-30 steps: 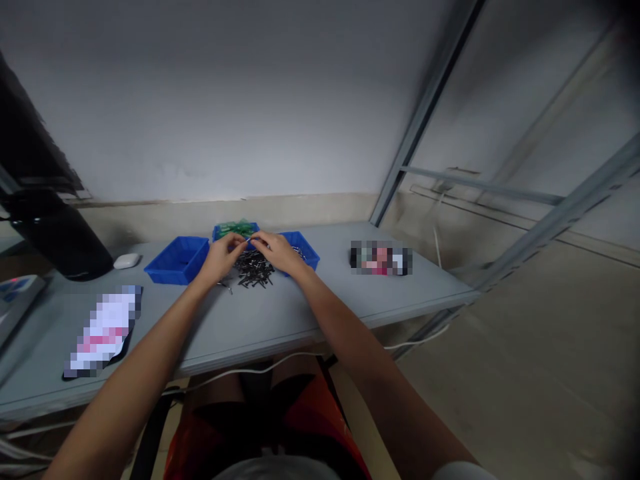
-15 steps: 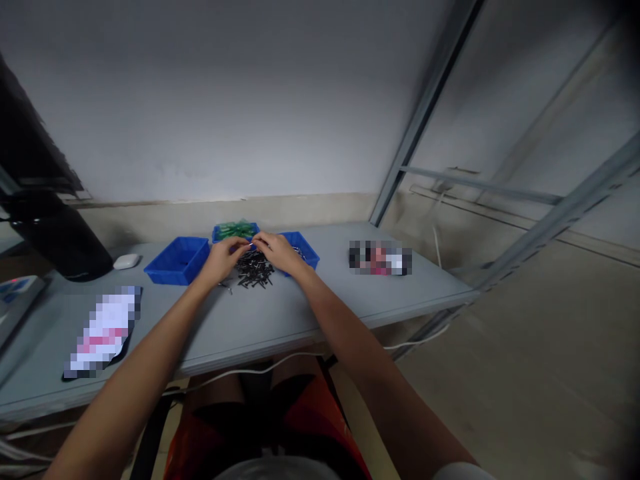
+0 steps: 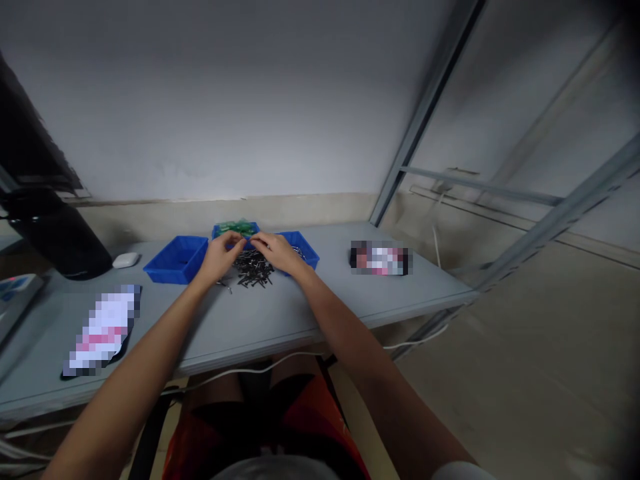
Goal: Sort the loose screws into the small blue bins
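My left hand (image 3: 221, 257) and my right hand (image 3: 276, 251) face each other above a pile of dark screws (image 3: 254, 270) on the grey table (image 3: 280, 313). Both have thumb and fingers brought together in a pinch; whatever is between the fingertips is too small to make out. Behind the hands, a blue bin (image 3: 216, 231) holds green plastic pieces (image 3: 237, 227). Partly covered by my right hand, another blue bin (image 3: 311, 259) contains shiny metal parts. A third blue bin (image 3: 173, 275) stands left of my left hand. A few loose screws (image 3: 225, 287) lie near my left wrist.
A blurred-out flat device (image 3: 103, 330) lies at the left, with a small white case (image 3: 125, 260) and a black bottle (image 3: 60, 233) behind it. Another blurred object (image 3: 380, 259) rests on the right. A metal upright (image 3: 425, 113) rises at the table's right end.
My left hand's fingertips have shifted slightly up and left, away from the right hand's. The small shiny thing seen between the hands earlier no longer shows.
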### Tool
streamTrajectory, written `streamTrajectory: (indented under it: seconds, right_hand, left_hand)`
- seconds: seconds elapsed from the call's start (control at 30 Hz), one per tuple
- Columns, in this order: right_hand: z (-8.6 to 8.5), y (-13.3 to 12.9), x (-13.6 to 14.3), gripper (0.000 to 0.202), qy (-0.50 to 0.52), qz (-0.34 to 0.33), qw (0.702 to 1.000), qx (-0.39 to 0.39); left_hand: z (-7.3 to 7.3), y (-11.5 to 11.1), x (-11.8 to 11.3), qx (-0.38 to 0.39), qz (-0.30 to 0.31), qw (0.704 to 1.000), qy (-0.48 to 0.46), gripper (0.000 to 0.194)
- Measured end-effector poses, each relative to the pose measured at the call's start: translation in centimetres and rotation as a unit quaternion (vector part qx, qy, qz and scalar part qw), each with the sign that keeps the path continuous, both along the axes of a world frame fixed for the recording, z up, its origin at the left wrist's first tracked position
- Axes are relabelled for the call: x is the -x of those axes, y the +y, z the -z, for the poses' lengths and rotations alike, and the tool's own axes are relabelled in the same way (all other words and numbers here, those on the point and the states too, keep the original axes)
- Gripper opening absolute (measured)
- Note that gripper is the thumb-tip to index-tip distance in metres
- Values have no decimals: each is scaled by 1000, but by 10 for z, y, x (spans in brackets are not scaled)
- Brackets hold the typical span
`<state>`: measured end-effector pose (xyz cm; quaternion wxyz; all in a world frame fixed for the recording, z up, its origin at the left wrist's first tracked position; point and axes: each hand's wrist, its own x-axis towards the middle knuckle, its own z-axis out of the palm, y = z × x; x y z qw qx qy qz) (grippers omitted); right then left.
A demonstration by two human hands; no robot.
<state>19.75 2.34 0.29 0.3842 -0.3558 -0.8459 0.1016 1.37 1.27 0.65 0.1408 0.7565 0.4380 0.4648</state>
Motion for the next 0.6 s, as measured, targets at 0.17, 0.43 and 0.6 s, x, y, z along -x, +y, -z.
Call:
streamTrajectory:
  seconds: [0.17,0.43,0.6]
  right_hand:
    - [2,4,-2,24,25,11,1000,13]
    - [3,5,-4,20,6,29,999,14]
    - [2,4,-5,19,-4,16,1000,10]
  left_hand:
    - [5,4,5,-24,1,997,72,20]
    - [8,7,7,-53,2,989,136,18]
    - [7,7,6,-51,6,988,146,17]
